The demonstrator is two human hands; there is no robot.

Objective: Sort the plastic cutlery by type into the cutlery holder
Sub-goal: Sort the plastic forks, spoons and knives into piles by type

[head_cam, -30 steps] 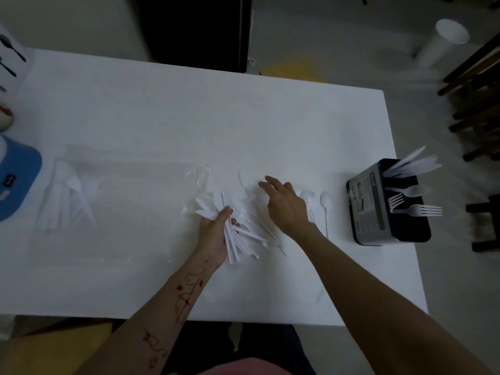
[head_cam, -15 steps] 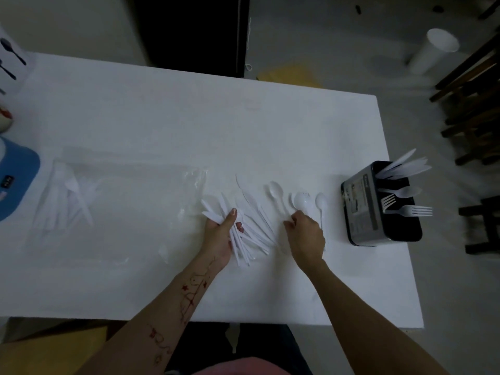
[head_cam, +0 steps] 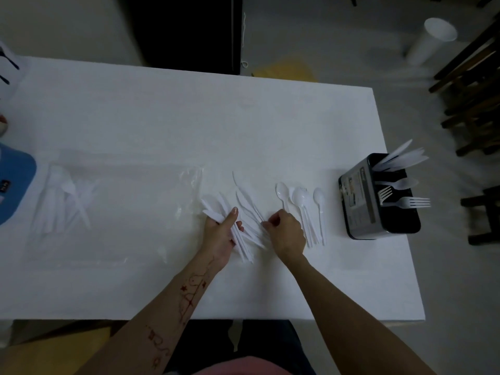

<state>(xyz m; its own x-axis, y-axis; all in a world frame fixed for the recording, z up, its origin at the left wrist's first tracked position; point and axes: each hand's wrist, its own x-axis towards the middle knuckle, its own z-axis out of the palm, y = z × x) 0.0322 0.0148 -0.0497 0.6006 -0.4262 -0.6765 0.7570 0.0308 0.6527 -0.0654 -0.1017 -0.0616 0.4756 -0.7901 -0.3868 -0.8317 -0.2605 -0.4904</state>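
My left hand [head_cam: 220,235] grips a fanned bundle of white plastic knives [head_cam: 216,209] near the table's middle. Just to its right, my right hand [head_cam: 285,234] has its fingers curled and pinches the handle of a loose knife [head_cam: 250,209] lying on the table. Several white spoons [head_cam: 303,201] lie side by side to the right of that hand. The black cutlery holder [head_cam: 359,201] stands near the right table edge, holding knives [head_cam: 400,158], a spoon [head_cam: 403,184] and forks [head_cam: 405,203] in separate sections.
A clear plastic bag [head_cam: 113,207] with more white cutlery [head_cam: 65,201] lies on the left of the white table [head_cam: 162,117]. A blue cap [head_cam: 13,182] sits at the left edge. Dark wooden chairs [head_cam: 470,98] and a white cup [head_cam: 430,40] stand off the table to the right.
My right hand drew back from the spoons toward me, then moved left to the loose knives. The left hand kept its bundle and barely moved.
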